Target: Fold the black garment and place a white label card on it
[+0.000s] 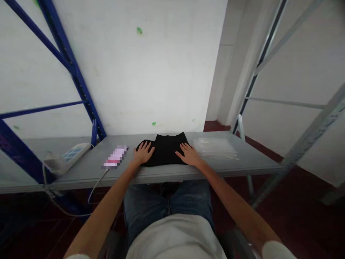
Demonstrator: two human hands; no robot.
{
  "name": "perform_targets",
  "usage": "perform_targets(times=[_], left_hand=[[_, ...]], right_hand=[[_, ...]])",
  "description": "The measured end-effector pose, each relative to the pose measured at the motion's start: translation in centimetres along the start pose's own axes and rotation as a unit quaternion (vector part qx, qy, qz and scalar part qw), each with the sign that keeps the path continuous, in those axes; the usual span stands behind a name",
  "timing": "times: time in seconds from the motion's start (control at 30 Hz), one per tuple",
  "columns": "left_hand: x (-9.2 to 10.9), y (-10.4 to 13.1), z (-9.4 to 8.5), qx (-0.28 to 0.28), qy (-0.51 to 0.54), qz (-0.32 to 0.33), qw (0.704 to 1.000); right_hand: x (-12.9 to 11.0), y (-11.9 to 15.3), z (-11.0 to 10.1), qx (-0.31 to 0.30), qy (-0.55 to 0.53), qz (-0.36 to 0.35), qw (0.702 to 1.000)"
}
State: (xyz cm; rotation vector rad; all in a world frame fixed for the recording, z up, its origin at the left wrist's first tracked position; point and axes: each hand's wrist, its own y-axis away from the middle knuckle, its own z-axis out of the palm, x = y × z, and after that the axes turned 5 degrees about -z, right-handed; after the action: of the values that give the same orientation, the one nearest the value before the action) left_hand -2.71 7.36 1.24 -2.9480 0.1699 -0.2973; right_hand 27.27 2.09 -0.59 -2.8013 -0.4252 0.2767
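A piece of black cloth, seemingly a folded garment (167, 149), lies on the grey tabletop (253, 158) in front of me. My left hand (143, 153) rests flat on its left end with the fingers spread. On its right end lies my right hand (188, 154), palm down and fingers apart. Neither hand grips the cloth. Just right of my right hand is a stack of clear plastic bags (215, 147), flat on the table.
To the left lies a phone (116, 157) with a blurred screen, plugged into a white cable (98, 182). Farther left stands a white power strip (75, 156). Blue metal posts (78, 79) rise at the left, and a grey metal frame (309, 144) at the right. Behind is a white wall (151, 72).
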Motion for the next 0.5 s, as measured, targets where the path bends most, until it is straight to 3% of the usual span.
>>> perform_targets(times=[0.13,0.3,0.33,0.4,0.5], left_hand=[[0.7,-0.3,-1.2,0.029,-0.010,0.017,0.999],[2.6,-3.4,-4.1,0.211,-0.001,0.073,0.975],[3.1,-4.4,-4.5,0.214,-0.002,0.088,0.973],[4.0,-6.8,-4.8,0.167,-0.003,0.108,0.980],[4.7,-9.8,-3.7,0.098,0.001,0.099,0.990]], right_hand=[[0.1,-0.2,-0.6,-0.012,-0.001,-0.001,1.000],[1.9,-3.4,-3.7,0.052,0.026,-0.001,0.998],[2.4,-4.5,-4.3,0.055,0.041,0.006,0.998],[3.4,-6.8,-5.3,0.032,0.065,0.015,0.997],[4.5,-9.7,-5.6,0.007,0.074,0.028,0.997]])
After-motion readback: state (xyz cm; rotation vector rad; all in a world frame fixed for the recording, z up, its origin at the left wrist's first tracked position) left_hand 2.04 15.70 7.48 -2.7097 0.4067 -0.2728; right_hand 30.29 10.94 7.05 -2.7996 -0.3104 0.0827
